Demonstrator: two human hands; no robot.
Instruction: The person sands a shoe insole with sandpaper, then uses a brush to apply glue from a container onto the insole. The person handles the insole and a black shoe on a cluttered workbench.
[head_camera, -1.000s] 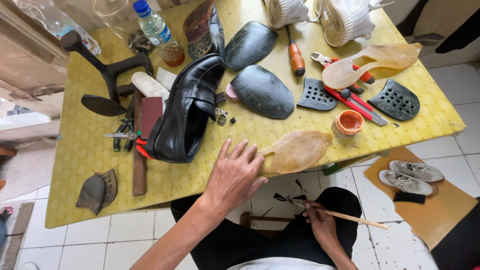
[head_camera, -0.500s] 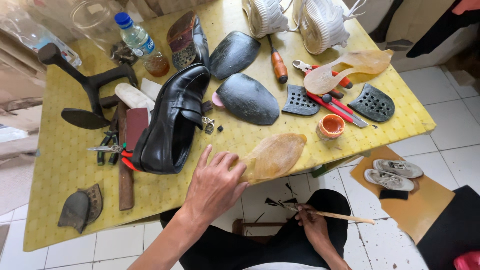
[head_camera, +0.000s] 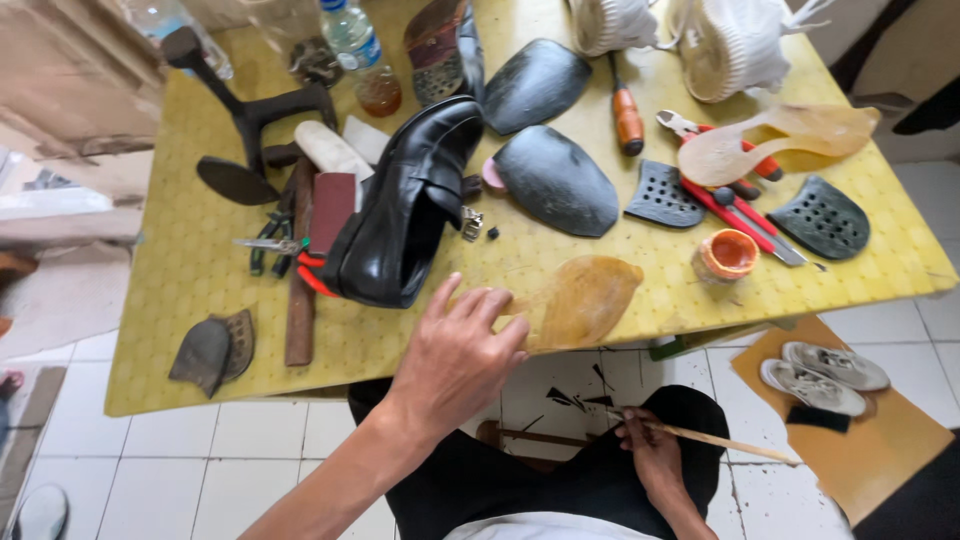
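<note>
My left hand (head_camera: 460, 355) rests flat, fingers spread, at the near edge of the yellow table (head_camera: 200, 270), its fingertips on a translucent amber sole piece (head_camera: 585, 298). A black leather shoe (head_camera: 405, 215) lies on its side just beyond that hand. My right hand (head_camera: 650, 455) sits low over my lap, below the table edge, closed around a thin wooden stick (head_camera: 715, 438) that points to the right.
Two black rubber soles (head_camera: 555, 180), perforated black heel pieces (head_camera: 825, 215), an orange glue pot (head_camera: 727, 253), red-handled pliers (head_camera: 725, 190), a screwdriver (head_camera: 627, 115), a clear sole (head_camera: 780, 140), an iron shoe last (head_camera: 250, 110), a bottle (head_camera: 352, 35) and white shoes (head_camera: 735, 45) crowd the table. A pair of sneakers (head_camera: 825, 375) lies on cardboard on the floor.
My view has shifted slightly, with the table contents sliding left and down then closer. My left hand stays on the amber sole piece; my right hand keeps the stick.
</note>
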